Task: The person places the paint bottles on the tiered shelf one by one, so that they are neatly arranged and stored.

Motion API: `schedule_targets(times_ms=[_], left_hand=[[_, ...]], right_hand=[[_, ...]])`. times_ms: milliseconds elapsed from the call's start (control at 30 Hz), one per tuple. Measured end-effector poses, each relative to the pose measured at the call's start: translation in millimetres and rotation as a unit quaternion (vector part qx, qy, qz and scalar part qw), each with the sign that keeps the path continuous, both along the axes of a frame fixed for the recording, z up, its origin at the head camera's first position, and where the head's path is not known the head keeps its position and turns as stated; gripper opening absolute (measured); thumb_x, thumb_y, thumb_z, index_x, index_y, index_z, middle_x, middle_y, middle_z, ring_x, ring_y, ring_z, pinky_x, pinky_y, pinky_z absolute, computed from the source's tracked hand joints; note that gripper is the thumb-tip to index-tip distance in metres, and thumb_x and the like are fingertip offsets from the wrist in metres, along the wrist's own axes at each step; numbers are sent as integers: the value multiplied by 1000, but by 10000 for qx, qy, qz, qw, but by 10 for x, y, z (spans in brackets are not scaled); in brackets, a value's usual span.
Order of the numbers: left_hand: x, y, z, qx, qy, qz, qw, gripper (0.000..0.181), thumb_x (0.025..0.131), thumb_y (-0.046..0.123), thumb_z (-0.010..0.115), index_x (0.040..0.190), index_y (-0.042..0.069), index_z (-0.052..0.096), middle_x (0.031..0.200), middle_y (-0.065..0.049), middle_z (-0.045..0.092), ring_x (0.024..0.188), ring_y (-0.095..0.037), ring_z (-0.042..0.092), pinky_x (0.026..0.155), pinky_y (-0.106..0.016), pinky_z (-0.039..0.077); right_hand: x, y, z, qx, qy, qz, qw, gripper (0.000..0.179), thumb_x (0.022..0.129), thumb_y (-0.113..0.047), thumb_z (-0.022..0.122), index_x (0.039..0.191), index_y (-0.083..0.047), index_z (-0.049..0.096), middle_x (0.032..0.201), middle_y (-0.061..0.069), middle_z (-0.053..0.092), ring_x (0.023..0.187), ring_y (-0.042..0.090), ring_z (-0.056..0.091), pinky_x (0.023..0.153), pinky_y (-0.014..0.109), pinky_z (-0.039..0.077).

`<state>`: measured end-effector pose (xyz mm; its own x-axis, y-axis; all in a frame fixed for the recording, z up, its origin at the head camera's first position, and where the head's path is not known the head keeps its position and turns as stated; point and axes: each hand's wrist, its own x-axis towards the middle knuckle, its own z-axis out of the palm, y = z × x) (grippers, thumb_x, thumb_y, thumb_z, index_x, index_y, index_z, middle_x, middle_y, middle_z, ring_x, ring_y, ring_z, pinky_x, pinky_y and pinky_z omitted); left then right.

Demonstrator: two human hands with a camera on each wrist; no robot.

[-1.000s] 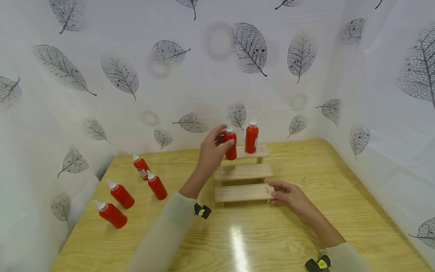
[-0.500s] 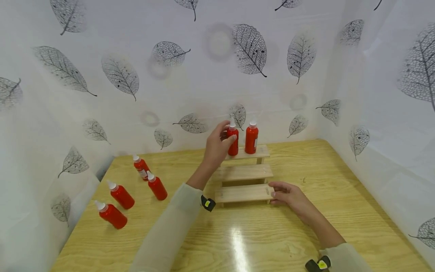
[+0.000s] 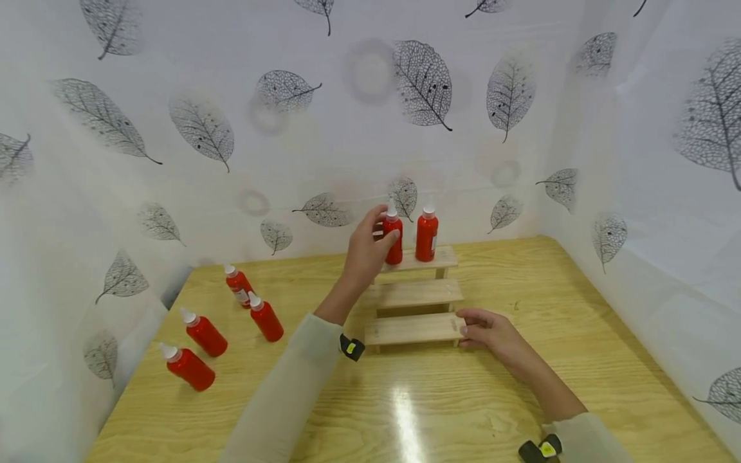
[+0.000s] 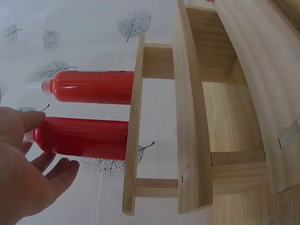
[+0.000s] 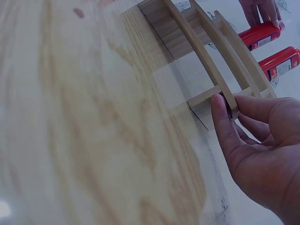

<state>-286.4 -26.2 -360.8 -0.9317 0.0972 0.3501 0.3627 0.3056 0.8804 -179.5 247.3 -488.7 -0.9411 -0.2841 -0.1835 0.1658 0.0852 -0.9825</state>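
Observation:
A three-step wooden stand (image 3: 413,329) has two red squeeze bottles on its top step, both upright with white nozzle caps. My left hand (image 3: 363,254) holds the left red bottle (image 3: 394,249) near its shoulder, thumb in front; the base meets the top step. In the left wrist view, some fingers curl beside that bottle (image 4: 84,138), one lying a little away from it. Just to its right stands the other red bottle (image 3: 426,239). With thumb and fingers, my right hand (image 3: 494,335) pinches the right end of the lowest step (image 5: 213,70).
Several more red bottles stand on the left of the wooden table (image 3: 463,399), among them a front one (image 3: 193,370) and a back one (image 3: 239,285). A white leaf-print sheet (image 3: 324,148) encloses the back and sides.
My left hand has moved slightly right and back, bringing the bottle down onto the top step beside the other one. In the last half second it barely moves. My right hand stays on the stand.

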Motion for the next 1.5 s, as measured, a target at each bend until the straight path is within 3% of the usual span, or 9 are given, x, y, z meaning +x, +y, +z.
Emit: schedule_targets(times_ms=[200,433,700,900,1067,1233,1367,1500], left_hand=[[75,-44,7,-143,8,213,9997,52,98,24,67,147,18,50,144,-7,53,127,-27,52,108,-44,48],[227,-262,-17,-85,113,377,9992,52,98,29,67,146,19,51,146,-6,50,128,-25,50,108,-47,47],[600,-643,-117,-107,382,498,9980,47,97,30,68,141,18,55,141,-1,54,127,-20,52,107,-42,48],[885,-951,-206,-36,604,640,9961,46,97,28,69,140,17,56,141,-3,56,126,-21,52,107,-47,48],[1100,-1222,-304,-143,707,941,9930,44,97,21,70,139,17,58,140,-3,56,125,-14,52,106,-36,47],[1304,-1482,-376,-348,523,1449,9875,43,98,23,68,140,22,57,138,0,56,120,-7,49,98,-19,45],[1410,-1658,-407,-399,452,1860,9807,43,98,22,67,140,21,56,135,-1,55,115,-16,49,95,-17,45],[1436,-1825,-495,-287,507,2208,9736,43,98,18,67,139,14,57,134,-4,56,120,-23,49,98,-15,43]], right_hand=[[-2,0,4,4,-29,-39,10000,58,100,-16,64,147,7,41,128,23,53,102,22,68,91,35,59],[-3,5,0,4,-7,-16,10000,58,100,-17,64,147,7,41,128,23,52,102,23,68,91,35,59],[-1,-11,-6,-61,-62,-38,10000,58,99,-15,65,147,8,41,125,21,54,101,22,67,91,35,59],[-6,-12,4,-45,-56,-39,10000,59,99,-15,65,147,8,40,128,23,53,104,21,67,91,35,59],[-6,-12,5,-28,-45,-27,10000,60,99,-16,65,148,8,40,130,24,52,104,22,67,91,35,59],[-1,-9,4,3,-39,-33,10000,61,99,-17,65,148,7,40,131,25,51,104,23,67,91,35,59],[-1,-9,4,2,-25,-46,10000,61,99,-18,65,148,7,40,131,24,51,105,22,67,91,35,59],[-8,-12,0,-14,-34,-55,10000,60,99,-16,65,147,8,41,129,24,52,104,21,67,91,35,59]])
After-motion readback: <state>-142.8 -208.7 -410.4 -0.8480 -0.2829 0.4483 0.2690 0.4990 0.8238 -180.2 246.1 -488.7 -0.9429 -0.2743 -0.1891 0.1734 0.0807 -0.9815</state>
